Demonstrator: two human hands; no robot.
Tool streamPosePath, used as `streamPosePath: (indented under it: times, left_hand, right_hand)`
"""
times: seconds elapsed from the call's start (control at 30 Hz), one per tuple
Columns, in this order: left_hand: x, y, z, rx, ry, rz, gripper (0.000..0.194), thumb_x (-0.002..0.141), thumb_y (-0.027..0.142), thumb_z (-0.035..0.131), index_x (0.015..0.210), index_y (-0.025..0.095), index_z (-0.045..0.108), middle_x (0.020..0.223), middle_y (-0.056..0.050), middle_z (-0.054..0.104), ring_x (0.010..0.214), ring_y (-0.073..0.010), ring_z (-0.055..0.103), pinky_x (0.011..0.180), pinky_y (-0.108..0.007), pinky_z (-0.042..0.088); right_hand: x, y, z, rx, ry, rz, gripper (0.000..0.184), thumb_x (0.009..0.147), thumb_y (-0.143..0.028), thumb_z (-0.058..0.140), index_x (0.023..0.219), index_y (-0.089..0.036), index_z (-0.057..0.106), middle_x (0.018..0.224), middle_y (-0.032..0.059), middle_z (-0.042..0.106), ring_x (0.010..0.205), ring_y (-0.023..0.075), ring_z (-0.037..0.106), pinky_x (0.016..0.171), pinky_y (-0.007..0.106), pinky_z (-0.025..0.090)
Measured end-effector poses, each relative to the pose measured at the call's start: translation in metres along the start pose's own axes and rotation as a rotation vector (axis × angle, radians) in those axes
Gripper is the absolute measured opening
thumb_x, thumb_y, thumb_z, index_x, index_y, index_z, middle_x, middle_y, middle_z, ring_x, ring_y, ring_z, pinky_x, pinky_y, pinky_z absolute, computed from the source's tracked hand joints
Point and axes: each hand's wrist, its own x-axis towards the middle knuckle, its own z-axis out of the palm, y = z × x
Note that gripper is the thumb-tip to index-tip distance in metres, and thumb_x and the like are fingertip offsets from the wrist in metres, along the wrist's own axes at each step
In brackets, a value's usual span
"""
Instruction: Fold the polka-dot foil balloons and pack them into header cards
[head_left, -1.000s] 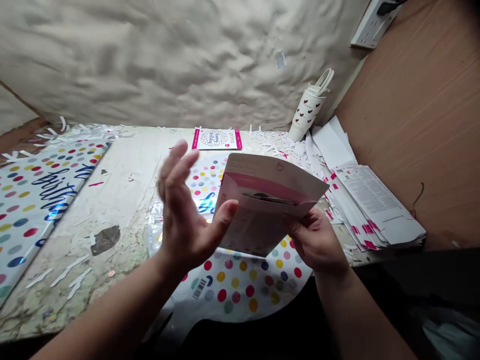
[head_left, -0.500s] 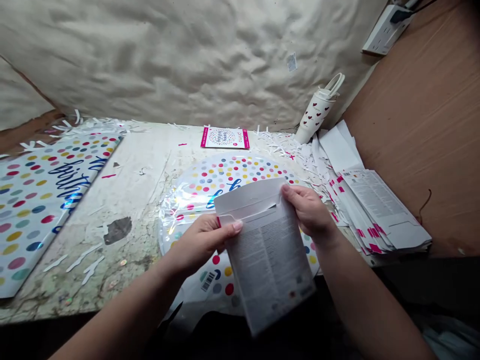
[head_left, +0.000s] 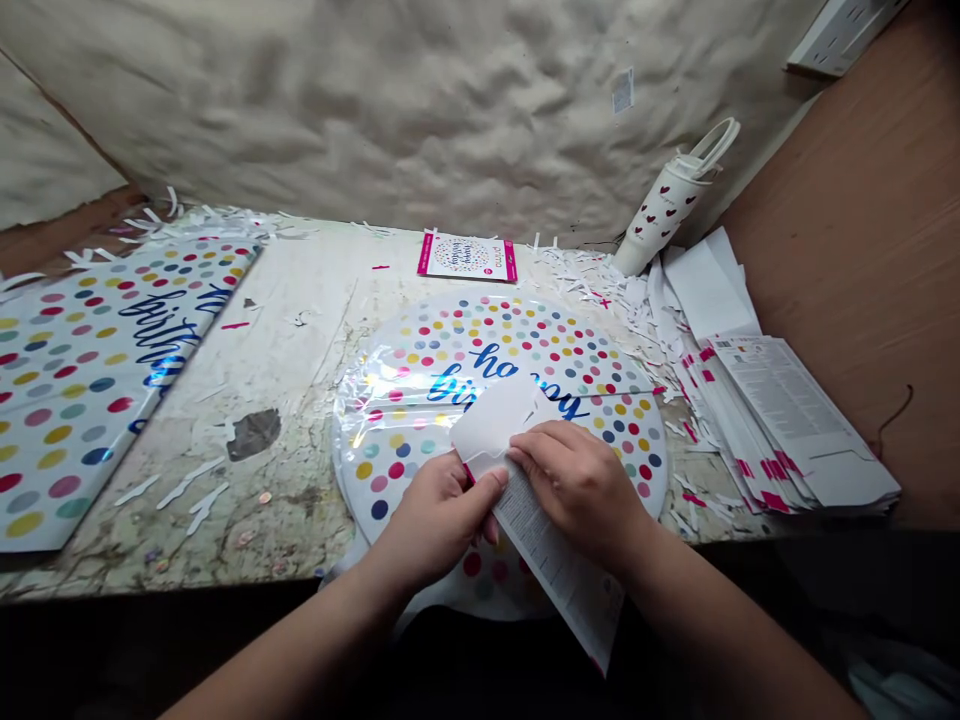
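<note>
A printed paper envelope (head_left: 559,575) is held tilted in front of me, its white flap (head_left: 495,415) pointing away. My left hand (head_left: 442,510) grips the envelope's left edge, thumb on top near the flap's fold. My right hand (head_left: 577,480) has its fingers pinched together at the flap, covering part of the envelope; a torn strip edge shows just beyond the fingertips. Beneath both hands lies a round foil balloon (head_left: 600,350) with coloured dots and blue lettering, flat on the table.
At the left lies a stack of dotted balloon foil (head_left: 82,400). A small pink-edged packet (head_left: 469,257) sits at the back. Paper scraps (head_left: 600,285), a tilted white tumbler with hearts (head_left: 660,215) and a pile of envelopes (head_left: 810,420) occupy the right, beside a brown board (head_left: 847,230).
My right hand has moved from the flap's right corner leftward across the flap, close to my left hand. The envelope has turned and narrowed in view. The camera view has shifted slightly.
</note>
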Motion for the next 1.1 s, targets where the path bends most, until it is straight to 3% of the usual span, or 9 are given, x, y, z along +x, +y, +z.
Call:
streamPosePath:
  times: [0.23, 0.43, 0.57, 0.63, 0.73, 0.8, 0.93, 1.03, 1.1]
  left_hand:
    - [0.003, -0.005, 0.001, -0.003, -0.03, -0.03, 0.029, 0.081, 0.038, 0.053, 0.065, 0.014, 0.055, 0.045, 0.0, 0.057, 0.038, -0.01, 0.049, 0.039, -0.019, 0.037]
    - [0.001, 0.005, 0.01, 0.15, -0.005, 0.0, 0.033, 0.081, 0.035, 0.052, 0.057, 0.013, 0.055, 0.046, -0.002, 0.058, 0.039, -0.0098, 0.051, 0.039, -0.017, 0.036]
    - [0.0, 0.004, 0.007, 0.074, -0.033, -0.031, 0.026, 0.081, 0.035, 0.053, 0.069, 0.013, 0.058, 0.048, -0.001, 0.06, 0.043, -0.0113, 0.054, 0.043, -0.019, 0.042]
    - [0.001, 0.002, 0.0, 0.056, -0.014, -0.043, 0.023, 0.08, 0.035, 0.055, 0.071, 0.013, 0.058, 0.048, -0.001, 0.061, 0.043, -0.0114, 0.055, 0.043, -0.019, 0.042]
    - [0.003, 0.0, -0.008, 0.052, 0.028, -0.045, 0.022, 0.079, 0.033, 0.056, 0.069, 0.014, 0.057, 0.047, -0.001, 0.06, 0.042, -0.0111, 0.054, 0.043, -0.019, 0.042]
    - [0.004, 0.0, -0.006, 0.066, 0.048, -0.042, 0.024, 0.079, 0.032, 0.056, 0.065, 0.013, 0.057, 0.047, -0.002, 0.061, 0.042, -0.0113, 0.054, 0.044, -0.02, 0.043]
    - [-0.001, 0.007, 0.012, 0.123, -0.008, 0.075, 0.032, 0.083, 0.036, 0.053, 0.063, 0.012, 0.06, 0.053, -0.005, 0.063, 0.047, -0.0122, 0.056, 0.048, -0.022, 0.046]
    - [-0.005, 0.019, 0.01, 0.141, -0.018, 0.291, 0.027, 0.083, 0.038, 0.055, 0.096, 0.015, 0.063, 0.077, -0.005, 0.067, 0.066, -0.016, 0.063, 0.061, -0.027, 0.051]
    - [-0.004, 0.028, -0.002, 0.144, 0.171, 0.482, 0.042, 0.081, 0.038, 0.059, 0.119, 0.021, 0.052, 0.108, -0.008, 0.062, 0.093, -0.0212, 0.061, 0.079, -0.033, 0.051]
  right_hand:
    - [-0.006, 0.008, -0.003, 0.093, -0.003, 0.019, 0.016, 0.088, -0.012, 0.044, 0.094, -0.016, 0.059, 0.088, 0.006, 0.064, 0.083, 0.0163, 0.058, 0.076, 0.027, 0.046]
    - [0.0, -0.008, 0.003, -0.288, -0.035, -0.126, 0.022, 0.083, -0.007, 0.038, 0.073, -0.014, 0.056, 0.075, 0.0098, 0.058, 0.071, 0.0216, 0.052, 0.063, 0.032, 0.043]
    - [-0.01, 0.015, -0.016, -0.444, 0.011, 0.01, 0.02, 0.078, -0.005, 0.038, 0.079, -0.013, 0.056, 0.077, 0.0115, 0.058, 0.072, 0.0226, 0.053, 0.063, 0.033, 0.043]
    - [-0.034, 0.038, -0.042, -0.521, -0.059, 0.184, 0.019, 0.077, -0.006, 0.041, 0.08, -0.014, 0.058, 0.077, 0.0107, 0.061, 0.071, 0.0225, 0.056, 0.062, 0.033, 0.045]
    - [-0.079, 0.062, -0.08, -0.519, -0.416, 0.353, 0.019, 0.077, -0.01, 0.045, 0.071, -0.02, 0.061, 0.07, 0.0053, 0.065, 0.059, 0.0205, 0.06, 0.052, 0.032, 0.046]
    - [-0.095, 0.057, -0.088, -0.437, -0.474, 0.318, 0.021, 0.077, -0.019, 0.053, 0.095, -0.02, 0.064, 0.09, 0.0073, 0.069, 0.074, 0.0237, 0.066, 0.061, 0.035, 0.052]
    - [-0.07, 0.011, -0.057, -0.317, -0.214, 0.053, 0.081, 0.073, -0.041, 0.063, 0.139, -0.009, 0.029, 0.139, 0.016, 0.039, 0.125, 0.0335, 0.04, 0.096, 0.047, 0.044]
    - [-0.037, -0.011, -0.037, -0.282, 0.124, -0.066, 0.061, 0.079, -0.016, 0.054, 0.137, -0.01, 0.034, 0.13, 0.0165, 0.05, 0.119, 0.0285, 0.047, 0.096, 0.042, 0.044]
    - [-0.024, -0.012, -0.038, -0.184, 0.351, -0.05, 0.053, 0.079, -0.004, 0.051, 0.13, -0.016, 0.044, 0.117, 0.012, 0.06, 0.107, 0.0234, 0.057, 0.092, 0.036, 0.048]
